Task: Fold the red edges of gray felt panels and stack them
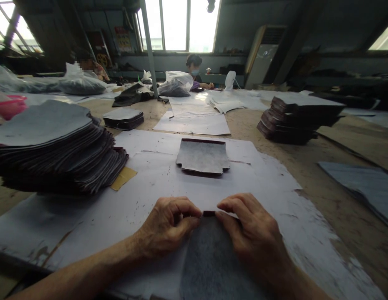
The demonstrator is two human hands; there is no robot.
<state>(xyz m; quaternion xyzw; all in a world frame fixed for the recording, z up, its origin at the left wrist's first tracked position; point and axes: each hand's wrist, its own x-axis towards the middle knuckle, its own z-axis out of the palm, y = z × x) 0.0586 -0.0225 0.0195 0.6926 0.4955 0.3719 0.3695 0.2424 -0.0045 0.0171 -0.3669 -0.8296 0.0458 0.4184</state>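
A grey-backed sheet piece (209,262) lies before me, its far edge folded over in a dark reddish-brown strip. My left hand (172,225) pinches the left end of that fold between thumb and index finger. At the fold's right end, my right hand (250,225) has its thumb on the strip and its index finger curled just beyond it. My right hand and wrist cover part of the piece's right side. Just beyond my hands lies a small stack of similar pieces (202,157) with notched near corners and a dark folded far edge.
White paper (144,179) covers the table under the work. A tall stack of grey-topped pieces (56,154) stands left, beside a yellow scrap (124,178). Another stack (298,118) is at the back right. A person (195,73) sits across the table near plastic bags (175,83).
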